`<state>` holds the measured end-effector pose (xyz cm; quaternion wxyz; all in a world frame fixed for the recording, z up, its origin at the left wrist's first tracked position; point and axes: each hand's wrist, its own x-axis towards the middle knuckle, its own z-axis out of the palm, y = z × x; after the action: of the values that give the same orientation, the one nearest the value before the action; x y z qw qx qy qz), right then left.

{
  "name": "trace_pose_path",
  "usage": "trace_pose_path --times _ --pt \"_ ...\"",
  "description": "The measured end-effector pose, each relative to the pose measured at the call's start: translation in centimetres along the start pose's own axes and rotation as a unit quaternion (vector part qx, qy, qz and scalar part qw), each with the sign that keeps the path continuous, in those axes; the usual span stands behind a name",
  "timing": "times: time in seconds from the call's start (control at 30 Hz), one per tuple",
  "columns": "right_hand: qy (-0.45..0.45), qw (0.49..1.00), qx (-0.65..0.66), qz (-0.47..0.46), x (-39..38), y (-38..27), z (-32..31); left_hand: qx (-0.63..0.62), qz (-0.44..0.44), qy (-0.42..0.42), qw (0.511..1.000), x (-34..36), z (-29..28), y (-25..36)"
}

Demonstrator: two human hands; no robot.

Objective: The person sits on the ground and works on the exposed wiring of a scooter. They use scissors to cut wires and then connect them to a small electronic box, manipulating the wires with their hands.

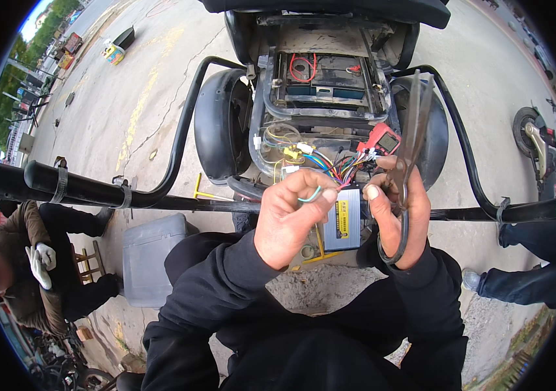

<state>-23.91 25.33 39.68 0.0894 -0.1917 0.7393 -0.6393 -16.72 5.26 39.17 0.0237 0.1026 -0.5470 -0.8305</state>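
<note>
Thumb and fingers of my left hand (284, 218) are closed on a thin green wire (312, 195), its end sticking out toward the left. My right hand (414, 212) has a pair of dark, worn scissors (413, 130) hooked in it, blades pointing up and away. Its thumb and forefinger are pinched near the wires; whether they also grip a strand I cannot make out. Between and below the hands lies a silver controller box (351, 228) with a yellow label. Just beyond them spreads a bundle of coloured wires (340, 168) with white connectors. A red handheld meter (382, 139) rests beside it.
A black vehicle frame (261, 85) with wheels (220, 127) stands ahead, and black bars (183, 143) cross on both sides. Left are a grey plastic box (151, 260) and a seated person in white gloves (42, 264). Another person's legs (519, 283) are at right.
</note>
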Motion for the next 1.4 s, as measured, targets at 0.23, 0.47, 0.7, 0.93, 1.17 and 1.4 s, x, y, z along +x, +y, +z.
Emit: trace_pose_path --times 0.23,0.47,0.7,0.93,1.17,1.4 --pt "-0.095 0.971 -0.198 -0.098 0.2 -0.2 0.7 -0.113 0.054 0.028 0.992 1.1 -1.0 1.8" --pt "-0.090 0.966 -0.211 -0.121 0.0 -0.2 2.1 -0.025 0.066 0.044 0.997 1.2 -0.1 1.1" --pt "-0.065 0.952 -0.269 -0.131 0.3 -0.4 2.3 -0.004 0.057 0.035 0.998 1.4 -0.5 0.7" --pt "-0.062 0.971 -0.218 -0.076 0.3 -0.2 2.0 0.014 0.051 -0.031 0.998 2.0 -1.1 0.4" --pt "-0.068 0.974 -0.208 -0.051 0.5 -0.4 1.7 -0.248 -0.059 -0.122 0.959 2.6 -2.6 0.0" --pt "-0.055 0.976 -0.207 -0.044 0.4 -0.3 1.3 -0.181 -0.005 -0.130 0.975 2.2 -2.0 0.1"
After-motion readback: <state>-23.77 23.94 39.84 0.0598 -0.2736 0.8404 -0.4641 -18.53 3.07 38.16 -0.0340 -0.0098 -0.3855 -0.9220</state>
